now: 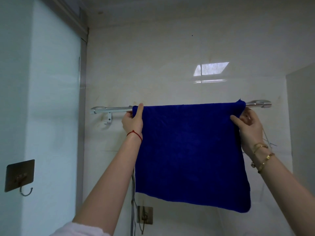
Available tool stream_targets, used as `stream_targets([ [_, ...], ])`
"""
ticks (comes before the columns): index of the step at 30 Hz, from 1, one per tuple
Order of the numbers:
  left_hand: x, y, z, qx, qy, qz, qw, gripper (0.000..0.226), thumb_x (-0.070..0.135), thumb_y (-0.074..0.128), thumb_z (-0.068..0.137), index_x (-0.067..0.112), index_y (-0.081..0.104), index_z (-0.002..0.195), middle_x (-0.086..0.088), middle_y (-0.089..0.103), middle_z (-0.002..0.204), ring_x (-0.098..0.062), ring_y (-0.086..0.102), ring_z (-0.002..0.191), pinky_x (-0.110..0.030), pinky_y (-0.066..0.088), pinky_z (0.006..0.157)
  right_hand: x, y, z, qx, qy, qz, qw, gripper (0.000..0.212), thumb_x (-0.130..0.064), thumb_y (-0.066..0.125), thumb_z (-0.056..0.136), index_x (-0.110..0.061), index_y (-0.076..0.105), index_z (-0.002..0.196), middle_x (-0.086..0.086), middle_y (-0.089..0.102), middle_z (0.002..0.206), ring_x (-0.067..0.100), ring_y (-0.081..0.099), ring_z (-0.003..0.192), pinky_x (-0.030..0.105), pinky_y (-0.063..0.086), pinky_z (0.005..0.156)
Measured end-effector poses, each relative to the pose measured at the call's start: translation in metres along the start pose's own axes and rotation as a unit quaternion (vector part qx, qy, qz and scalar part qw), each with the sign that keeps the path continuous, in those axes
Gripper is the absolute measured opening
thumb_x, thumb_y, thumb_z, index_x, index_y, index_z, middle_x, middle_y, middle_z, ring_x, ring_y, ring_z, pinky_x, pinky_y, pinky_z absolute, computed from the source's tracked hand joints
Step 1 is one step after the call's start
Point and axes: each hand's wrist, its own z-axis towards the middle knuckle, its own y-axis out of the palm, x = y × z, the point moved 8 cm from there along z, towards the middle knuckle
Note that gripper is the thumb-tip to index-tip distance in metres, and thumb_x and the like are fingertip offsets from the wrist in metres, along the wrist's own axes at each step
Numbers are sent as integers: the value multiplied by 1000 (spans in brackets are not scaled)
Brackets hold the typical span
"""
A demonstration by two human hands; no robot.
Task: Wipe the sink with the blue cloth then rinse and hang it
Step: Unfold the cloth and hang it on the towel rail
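Tiled wall (170, 57), metal towel rail (115, 109): blue cloth (190, 154) draped over it, left hand (133, 120) pinching its upper left edge, right hand (249, 126) fingers (236, 120) gripping its upper right corner.

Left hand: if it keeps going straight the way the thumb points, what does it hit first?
Probably the towel rail: the left hand grips the blue cloth at its top edge, thumb pointing up at the rail. Beyond it, the wall; depth unclear.
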Motion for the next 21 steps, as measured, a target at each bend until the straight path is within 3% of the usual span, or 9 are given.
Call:
stream_targets([
  [3,1,-1,0,-12,20,18,1000,51,50,71,85,18,40,59,7,39,56,-8,35,55,-22,34,54,-4,9,0,-34,-7,17,999,36,-15,62,91,-24,56,125,-6,63,83,8,60,80,26,49,71],
  [7,0,-1,0,-37,17,33,999,54,55,69,85,19,37,59,7,38,56,-8,35,55,-23,34,56,-3,16,-2,-52,17,71,996,48,-12,58,94,-33,48,135,-11,59,70,3,56,67,17,48,58],
  [11,0,-1,-2,-53,5,47,997,52,55,65,88,18,41,61,7,42,57,-7,39,54,-21,35,53,0,14,2,-56,31,109,992,45,-13,59,93,-32,53,133,-3,56,88,22,51,92,36,45,81],
  [13,0,-1,-1,-57,10,55,997,51,55,64,88,18,42,61,7,44,58,-7,41,55,-22,36,54,0,14,3,-61,37,113,991,45,-13,57,93,-22,48,137,-5,59,88,21,54,91,31,48,74],
  [15,1,-1,-1,-60,14,57,997,51,57,64,88,17,44,62,6,46,60,-9,43,58,-23,38,56,-1,15,2,-73,49,128,988,48,-13,54,95,-22,43,140,-6,64,95,16,60,88,27,50,66],
  [18,2,-1,-1,-63,29,70,995,50,57,62,89,16,47,65,5,48,61,-10,45,59,-24,39,58,-4,18,4,-91,72,151,982,47,-13,52,96,-36,48,137,-3,64,109,14,60,90,24,52,65],
  [21,5,-1,-1,-67,46,88,993,49,56,60,90,17,47,65,5,48,61,-10,44,59,-24,38,57,-6,18,7,-86,82,152,981,39,-14,53,95,-26,53,132,0,63,106,16,58,91,25,51,67],
])
